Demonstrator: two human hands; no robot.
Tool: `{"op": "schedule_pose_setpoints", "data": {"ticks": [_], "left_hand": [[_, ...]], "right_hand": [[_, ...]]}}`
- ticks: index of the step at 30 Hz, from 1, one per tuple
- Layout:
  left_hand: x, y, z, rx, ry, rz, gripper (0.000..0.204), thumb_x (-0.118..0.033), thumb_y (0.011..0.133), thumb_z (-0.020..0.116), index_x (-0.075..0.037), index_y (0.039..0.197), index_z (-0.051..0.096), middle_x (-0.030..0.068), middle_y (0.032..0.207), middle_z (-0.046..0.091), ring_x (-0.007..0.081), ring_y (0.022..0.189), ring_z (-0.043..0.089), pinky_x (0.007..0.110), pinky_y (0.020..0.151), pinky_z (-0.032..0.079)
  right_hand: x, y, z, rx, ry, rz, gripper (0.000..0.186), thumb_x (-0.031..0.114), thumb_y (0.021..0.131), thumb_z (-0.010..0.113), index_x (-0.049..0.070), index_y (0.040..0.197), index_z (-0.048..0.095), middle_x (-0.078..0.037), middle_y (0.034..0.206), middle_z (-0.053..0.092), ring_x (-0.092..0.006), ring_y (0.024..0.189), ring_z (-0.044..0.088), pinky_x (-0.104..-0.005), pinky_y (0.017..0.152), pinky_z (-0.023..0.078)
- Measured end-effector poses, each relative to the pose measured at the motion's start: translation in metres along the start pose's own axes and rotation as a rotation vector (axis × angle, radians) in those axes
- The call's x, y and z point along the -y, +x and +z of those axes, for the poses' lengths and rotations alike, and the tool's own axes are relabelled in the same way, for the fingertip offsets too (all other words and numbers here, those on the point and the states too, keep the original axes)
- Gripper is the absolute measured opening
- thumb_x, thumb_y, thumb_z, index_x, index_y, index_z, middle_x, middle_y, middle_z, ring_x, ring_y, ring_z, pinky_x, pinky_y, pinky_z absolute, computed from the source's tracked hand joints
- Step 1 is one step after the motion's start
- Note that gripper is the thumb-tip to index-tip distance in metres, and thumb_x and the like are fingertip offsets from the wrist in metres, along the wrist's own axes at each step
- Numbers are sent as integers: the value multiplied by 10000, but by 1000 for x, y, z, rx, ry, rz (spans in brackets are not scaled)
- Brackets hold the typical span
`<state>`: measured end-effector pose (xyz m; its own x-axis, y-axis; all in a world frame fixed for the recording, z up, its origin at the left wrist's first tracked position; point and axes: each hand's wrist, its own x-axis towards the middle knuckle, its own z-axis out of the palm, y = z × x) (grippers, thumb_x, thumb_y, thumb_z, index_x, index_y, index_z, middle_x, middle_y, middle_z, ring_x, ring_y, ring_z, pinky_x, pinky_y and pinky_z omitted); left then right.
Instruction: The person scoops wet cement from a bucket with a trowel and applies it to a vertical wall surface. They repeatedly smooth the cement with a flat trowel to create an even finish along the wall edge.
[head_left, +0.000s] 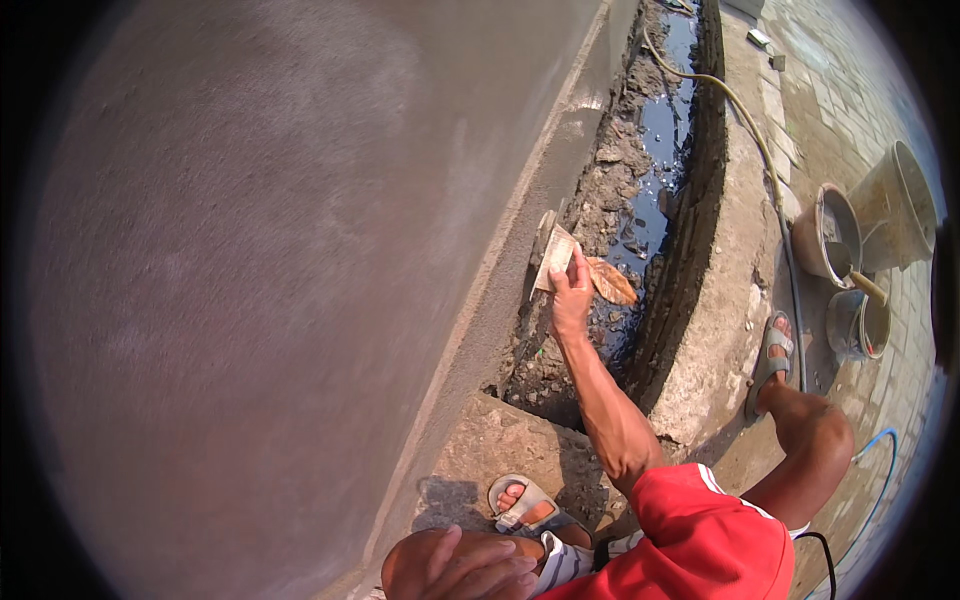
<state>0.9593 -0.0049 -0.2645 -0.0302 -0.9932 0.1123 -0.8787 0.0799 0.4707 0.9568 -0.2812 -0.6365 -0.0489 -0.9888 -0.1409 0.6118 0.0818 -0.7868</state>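
Observation:
My right hand (571, 300) reaches forward and grips a small rectangular plastering float (555, 258). The float is pressed flat against the grey ledge (560, 150) at the foot of the freshly plastered wall (250, 270). Just right of the float lies a brown dry leaf (611, 281), over the ditch. My left hand (478, 568) rests on my left knee at the bottom edge, holding nothing, its fingers laid apart. My left foot in a sandal (525, 505) stands on a concrete slab (500, 445); my right foot (770, 362) is on the far bank.
A narrow ditch (660, 160) with dark water and rubble runs along the wall's base. On the paving at right stand three mortar-stained buckets (830, 235) (900, 205) (860, 322). A yellowish hose (762, 145) runs along the concrete kerb, and a blue hose (882, 470) curves at lower right.

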Motion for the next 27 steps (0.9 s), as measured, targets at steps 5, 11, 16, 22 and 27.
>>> {"op": "schedule_pose_setpoints", "data": {"ticks": [5,11,16,22,27], "left_hand": [[1,0,-3,21,45,14,326,-387,938,533,-94,1003,659,62,920,706,247,906,693,521,954,446],[4,0,-5,38,50,43,312,-387,933,539,-101,988,651,54,920,705,239,906,692,510,932,460],[2,2,-7,78,65,45,295,-399,931,540,-121,957,635,36,941,701,234,915,688,496,911,469],[-6,2,-4,174,77,-8,306,-405,917,564,-120,1008,630,50,984,700,252,957,677,508,939,443],[-6,0,0,180,-84,-29,370,-364,909,590,-72,1135,614,109,1036,692,319,1013,653,528,986,394]], "right_hand": [[19,-14,18,24,-100,-3,569,-11,874,578,-45,1398,357,-145,1327,494,-205,1201,496,-314,1017,400],[25,-31,38,37,-164,-95,568,-5,853,602,-35,1377,386,-145,1336,478,-219,1225,478,-341,1044,385],[20,-58,51,23,-191,-134,553,7,836,636,-10,1350,432,-141,1306,503,-218,1221,482,-349,1046,385],[32,-120,53,152,-139,-70,571,-54,850,620,-3,1367,384,-134,1287,506,-212,1190,511,-347,1022,418],[35,-160,19,341,-170,-28,586,-38,853,625,8,1380,374,-128,1312,498,-217,1193,513,-334,1006,424]]}}
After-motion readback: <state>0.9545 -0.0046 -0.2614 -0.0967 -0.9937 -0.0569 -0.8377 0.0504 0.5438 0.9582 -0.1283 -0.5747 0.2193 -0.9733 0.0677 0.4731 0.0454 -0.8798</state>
